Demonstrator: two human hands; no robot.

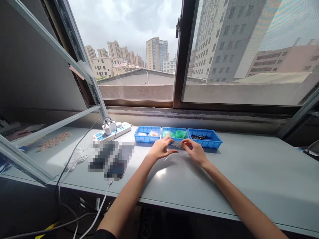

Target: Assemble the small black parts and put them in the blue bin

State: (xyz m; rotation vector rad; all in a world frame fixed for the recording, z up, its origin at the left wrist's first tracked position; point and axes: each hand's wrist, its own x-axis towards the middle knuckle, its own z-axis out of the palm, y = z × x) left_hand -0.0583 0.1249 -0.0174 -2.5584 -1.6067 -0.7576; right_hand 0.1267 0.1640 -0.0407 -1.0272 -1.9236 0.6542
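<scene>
My left hand is over the table in front of the blue bins, thumb stretched out and apart from the curved fingers, with nothing visible in it. Close by on the right, my right hand has its thumb and fingertips pinched together on what looks like a small clear plastic bag. Behind the hands stand three blue bins in a row. The left bin has pale packets, the middle bin has green packets, and the right bin has small black pieces.
A white power strip with plugs and cables lies left of the bins. Two blurred phone-like devices rest nearer me. Scattered tan pieces and a metal frame are at the left. A window rises behind the table.
</scene>
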